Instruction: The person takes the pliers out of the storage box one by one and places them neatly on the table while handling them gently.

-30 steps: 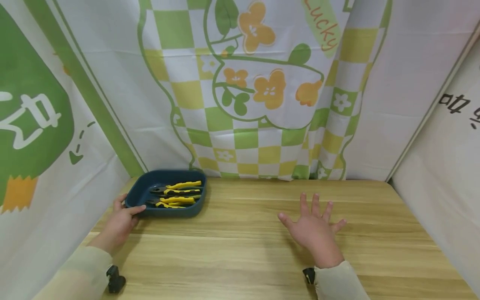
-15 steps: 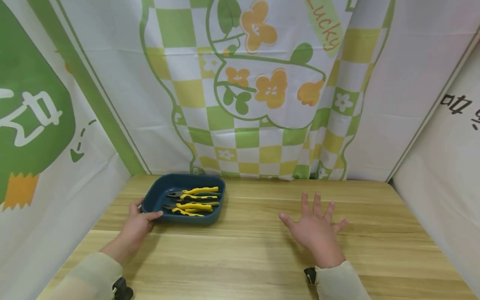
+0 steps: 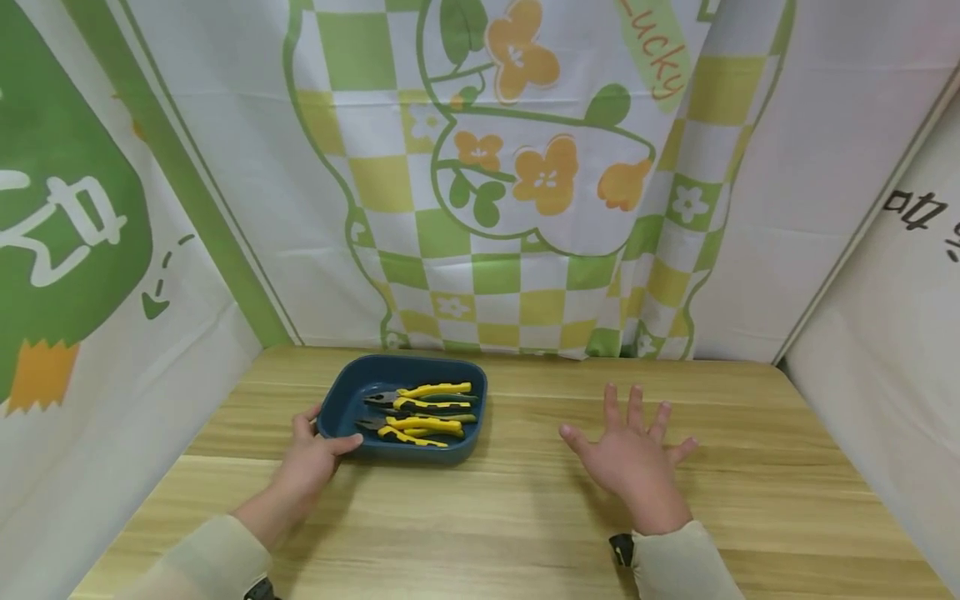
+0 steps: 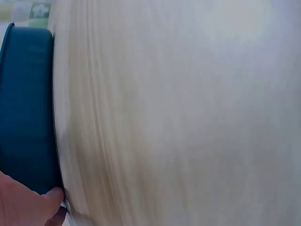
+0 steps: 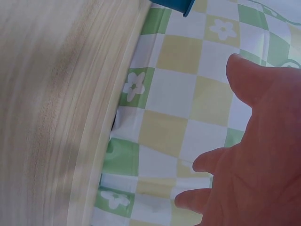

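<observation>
A dark blue plastic tray (image 3: pixel 420 454) stands at the back left of the wooden table in the head view. Several pairs of pliers (image 3: pixel 427 425) with yellow and black handles lie in it, jaws to the left. My left hand (image 3: pixel 313 457) grips the tray's near left corner, thumb along the front wall and fingers at the left side. In the left wrist view, a fingertip sits low against the tray's wall (image 4: pixel 28 108). Apart from the tray, my right hand (image 3: pixel 633 462) has its fingers spread over the right part of the table and holds nothing.
The wooden table (image 3: pixel 525 533) runs back to a white cloth with green and yellow checks (image 3: pixel 495 275). White printed cloth walls close off the left (image 3: pixel 195 333) and right (image 3: pixel 885 350) sides.
My left hand has slid the tray with its pliers to the right and slightly nearer along the table. The right hand stays almost where it was.
</observation>
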Motion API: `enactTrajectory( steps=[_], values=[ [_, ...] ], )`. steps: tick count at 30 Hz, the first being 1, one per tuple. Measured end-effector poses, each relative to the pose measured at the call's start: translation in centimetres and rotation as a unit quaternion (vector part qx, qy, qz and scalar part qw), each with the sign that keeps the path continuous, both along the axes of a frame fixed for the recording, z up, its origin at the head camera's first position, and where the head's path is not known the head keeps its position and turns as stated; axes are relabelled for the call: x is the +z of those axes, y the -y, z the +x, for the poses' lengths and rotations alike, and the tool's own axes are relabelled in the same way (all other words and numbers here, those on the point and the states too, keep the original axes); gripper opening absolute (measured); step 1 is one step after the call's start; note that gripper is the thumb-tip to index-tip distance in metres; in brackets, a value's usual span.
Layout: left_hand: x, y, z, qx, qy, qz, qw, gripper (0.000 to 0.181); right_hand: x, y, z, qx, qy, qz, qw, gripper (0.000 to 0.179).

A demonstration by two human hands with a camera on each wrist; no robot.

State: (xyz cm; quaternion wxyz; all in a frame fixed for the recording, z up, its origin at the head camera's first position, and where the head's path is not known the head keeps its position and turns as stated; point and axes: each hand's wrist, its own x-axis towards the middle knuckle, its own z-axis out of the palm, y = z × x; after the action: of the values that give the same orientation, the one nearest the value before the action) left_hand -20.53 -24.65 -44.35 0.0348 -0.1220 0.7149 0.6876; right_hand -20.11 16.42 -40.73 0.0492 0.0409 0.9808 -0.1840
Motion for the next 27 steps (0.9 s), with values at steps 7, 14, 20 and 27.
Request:
enactTrajectory(
  steps=[7, 14, 20, 27],
  values=[
    [0.1, -2.2, 0.8, -0.007, 0.003, -0.050, 0.9987, 0.093, -0.1, -0.2, 0.0, -0.006, 0.002, -0.001, 1.0000, 0.118],
    [-0.2, -4.9, 2.2, -0.011, 0.003, -0.057, 0.9983, 0.095, -0.3, -0.3, -0.1, -0.011, -0.006, 0.004, 0.9999, 0.118],
    [-0.4, -7.4, 3.6, -0.005, -0.016, -0.051, 0.9985, 0.095, -0.2, -0.4, 0.0, -0.011, -0.009, 0.006, 0.9999, 0.117],
    [-0.2, -9.6, 5.0, -0.007, -0.024, -0.080, 0.9965, 0.098, 0.0, -0.7, 0.1, -0.009, -0.005, 0.007, 0.9999, 0.117]
  ],
)
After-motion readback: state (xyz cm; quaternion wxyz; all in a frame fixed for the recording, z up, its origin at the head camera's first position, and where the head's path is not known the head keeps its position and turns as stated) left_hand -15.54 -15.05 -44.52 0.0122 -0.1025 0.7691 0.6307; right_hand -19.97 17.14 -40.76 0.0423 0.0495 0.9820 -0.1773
